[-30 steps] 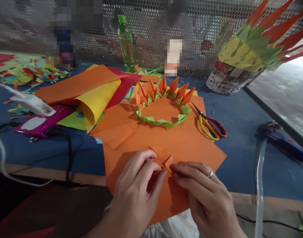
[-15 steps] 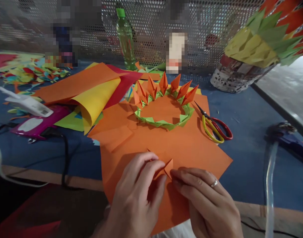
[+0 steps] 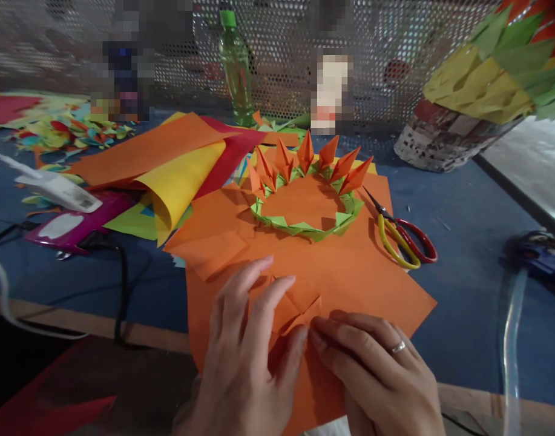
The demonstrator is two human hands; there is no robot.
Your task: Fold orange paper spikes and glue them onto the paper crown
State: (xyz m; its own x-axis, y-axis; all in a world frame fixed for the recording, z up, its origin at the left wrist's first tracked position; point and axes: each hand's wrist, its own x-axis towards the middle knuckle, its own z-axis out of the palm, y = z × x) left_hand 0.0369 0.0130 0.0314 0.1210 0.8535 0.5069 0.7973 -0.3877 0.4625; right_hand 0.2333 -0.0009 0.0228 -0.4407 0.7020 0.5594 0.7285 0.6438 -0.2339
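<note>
A small folded piece of orange paper (image 3: 302, 310) lies on larger orange sheets (image 3: 363, 281), partly hidden by my fingers. My right hand (image 3: 377, 357), with a ring on one finger, pinches its right corner. My left hand (image 3: 252, 339) is open, fingers apart over the left side of the piece; its thumb tip is at the near edge. Beyond my hands, a green folded-paper ring (image 3: 299, 229) with pointed orange paper pieces (image 3: 305, 151) along its far side rests on the sheets. Scissors (image 3: 402, 239) with red and yellow handles lie right of it.
Orange, yellow and red sheets (image 3: 145, 151) overlap at the left, near a purple power strip (image 3: 77, 227) with a white plug. Paper scraps (image 3: 68, 130) pile behind. A green-capped bottle (image 3: 236, 72), a paper-covered basket (image 3: 440, 136) and a blue glue gun (image 3: 540, 257) are around.
My left fingers have lifted and spread away from the folded piece, uncovering more of its creases. My right hand keeps its pinch. The view has shifted slightly.
</note>
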